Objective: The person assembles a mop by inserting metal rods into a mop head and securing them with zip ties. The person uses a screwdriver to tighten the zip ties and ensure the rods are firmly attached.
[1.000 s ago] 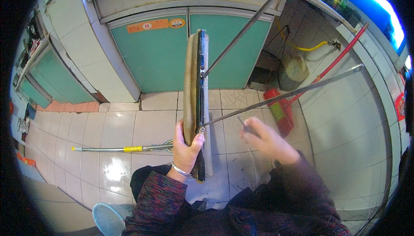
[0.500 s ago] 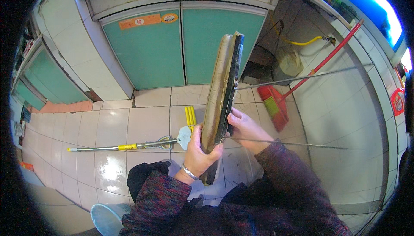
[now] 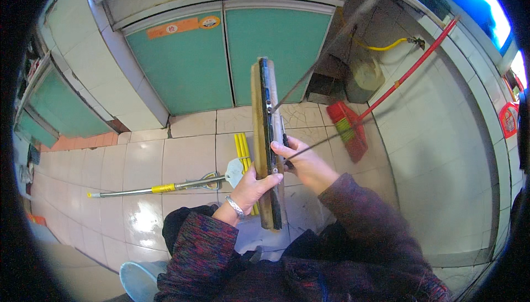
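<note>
Upright in front of me I hold a sponge mop head, a long tan strip in a dark metal-edged backing. My left hand is closed around its lower left side, thumb across the backing. On the other side my right hand is closed at its lower middle, thumb on the edge; some of its fingers are hidden. Two thin metal rods stick out from the backing toward the upper right, one blurred at its end. On the floor beyond my left hand lies a mop pole with yellow rollers at its end.
Green cabinet doors stand ahead. A red broom leans on the right-hand tiled wall, near a pale bucket and a yellow hose. At lower left stands a light-blue bin.
The mop head has moved slightly left and turned in both hands, now standing straighter and showing more of its backing. Its rods have swung from pointing right to pointing up and right.
</note>
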{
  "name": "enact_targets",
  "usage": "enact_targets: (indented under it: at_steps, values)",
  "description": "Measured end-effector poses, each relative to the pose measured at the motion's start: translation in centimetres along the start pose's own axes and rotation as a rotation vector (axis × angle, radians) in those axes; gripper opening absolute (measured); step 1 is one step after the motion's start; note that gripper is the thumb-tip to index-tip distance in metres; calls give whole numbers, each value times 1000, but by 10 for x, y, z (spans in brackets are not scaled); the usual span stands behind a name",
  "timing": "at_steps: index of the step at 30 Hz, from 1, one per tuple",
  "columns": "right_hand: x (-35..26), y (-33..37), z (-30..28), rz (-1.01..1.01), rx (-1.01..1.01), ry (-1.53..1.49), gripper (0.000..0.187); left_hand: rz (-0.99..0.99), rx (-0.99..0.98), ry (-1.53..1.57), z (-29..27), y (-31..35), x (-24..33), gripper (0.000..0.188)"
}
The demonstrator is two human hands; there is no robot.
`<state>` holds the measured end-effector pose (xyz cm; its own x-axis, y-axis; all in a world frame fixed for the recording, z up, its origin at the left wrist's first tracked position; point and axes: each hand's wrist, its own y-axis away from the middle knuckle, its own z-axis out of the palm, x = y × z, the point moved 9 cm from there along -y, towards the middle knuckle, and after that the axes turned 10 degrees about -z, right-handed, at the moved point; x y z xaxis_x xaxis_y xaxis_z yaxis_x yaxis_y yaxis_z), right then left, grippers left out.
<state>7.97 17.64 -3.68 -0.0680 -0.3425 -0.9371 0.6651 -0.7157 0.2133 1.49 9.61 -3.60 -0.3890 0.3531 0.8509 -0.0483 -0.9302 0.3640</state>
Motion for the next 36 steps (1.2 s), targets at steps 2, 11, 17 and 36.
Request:
enact_targets:
  at_steps: [2,11,17,36]
  values:
    - [0,1,3,13,25,14,37,-22,23,78,-4,2,-4,42]
    - [-63,18,10,-176,-126,142,32,-96,-39,247,-20,12,5,59]
    - [-101,39,3,-519,-167,555,35,-110,-30,257,-33,7,-5,63]
    - [-112,90,42,-637,-157,1241,15,-73,-28,151,-24,23,8,55]
